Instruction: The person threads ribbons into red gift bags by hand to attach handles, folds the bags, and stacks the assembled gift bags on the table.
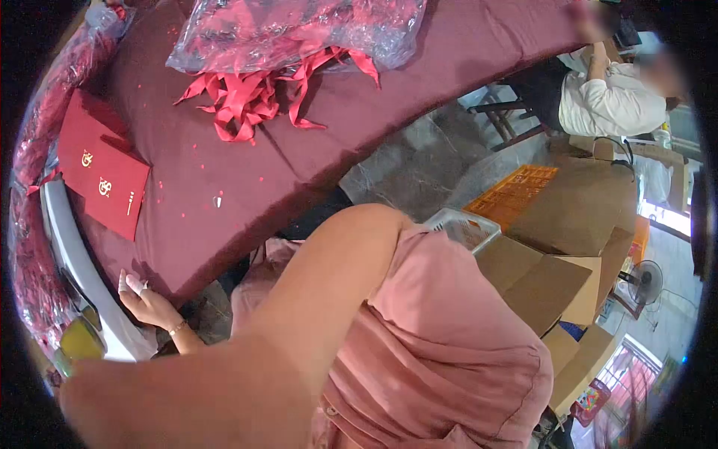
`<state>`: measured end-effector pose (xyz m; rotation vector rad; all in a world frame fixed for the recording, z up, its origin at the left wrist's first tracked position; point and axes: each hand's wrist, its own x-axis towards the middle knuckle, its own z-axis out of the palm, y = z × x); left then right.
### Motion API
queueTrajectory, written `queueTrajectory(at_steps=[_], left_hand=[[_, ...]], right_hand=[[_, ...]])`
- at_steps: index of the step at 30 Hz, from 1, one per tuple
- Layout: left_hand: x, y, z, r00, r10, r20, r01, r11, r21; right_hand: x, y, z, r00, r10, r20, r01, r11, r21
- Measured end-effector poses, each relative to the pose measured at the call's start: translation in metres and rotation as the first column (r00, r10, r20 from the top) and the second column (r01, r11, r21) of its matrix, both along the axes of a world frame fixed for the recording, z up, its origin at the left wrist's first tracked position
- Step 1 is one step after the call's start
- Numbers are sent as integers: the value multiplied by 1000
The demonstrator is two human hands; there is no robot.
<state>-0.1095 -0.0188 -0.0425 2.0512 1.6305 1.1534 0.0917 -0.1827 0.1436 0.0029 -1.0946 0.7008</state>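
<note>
My left hand [149, 305], with a bracelet at the wrist and something whitish on the fingers, is beside the maroon-covered table [247, 183]. Its fingers are slightly apart, with nothing seen between them. Very near the camera, my right hand [127, 400] is large and blurred at the lower left, its fingers unclear. Above my left hand, red folders with gold markings [112, 176] lie on the cloth. A clear plastic bag [299, 34] of red items lies at the top, with red ribbons [243, 105] spilling out.
A long plastic-wrapped red bundle [37, 202] and a curved white object [82, 254] run along the left. Right of the table are a clear basket [464, 228], an orange crate [512, 196] and cardboard boxes [535, 280]. A person in white [613, 101] is at the upper right.
</note>
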Motion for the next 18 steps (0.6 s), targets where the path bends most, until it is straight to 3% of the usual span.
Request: queueTrajectory(at_steps=[2,10,11,12,13,14,17,18], left_hand=[[-3,4,-3,999,-10,-31,12,998,63],[-10,6,-9,996,-60,69,57,998,38],[-10,6,-11,989,-84,123,80,996,38],[-16,8,-9,997,-60,40,59,998,11],[-6,0,-4,997,23,78,-17,997,-77],[-5,-2,-4,999,-32,31,32,999,13],[-15,6,-5,997,-58,43,62,995,-80],[-17,9,-3,997,-67,37,71,991,-113]], right_hand=[[2,6,8,1000,-1,-6,1,999,39],[5,26,43,987,-153,44,142,971,191],[8,22,37,999,25,-34,-17,975,223],[13,19,31,971,212,-111,-175,946,272],[19,15,25,907,384,-176,-312,890,332],[23,12,23,866,471,-168,-386,844,372],[7,15,24,851,465,-244,-382,867,321],[2,22,25,955,184,-234,-101,940,325]])
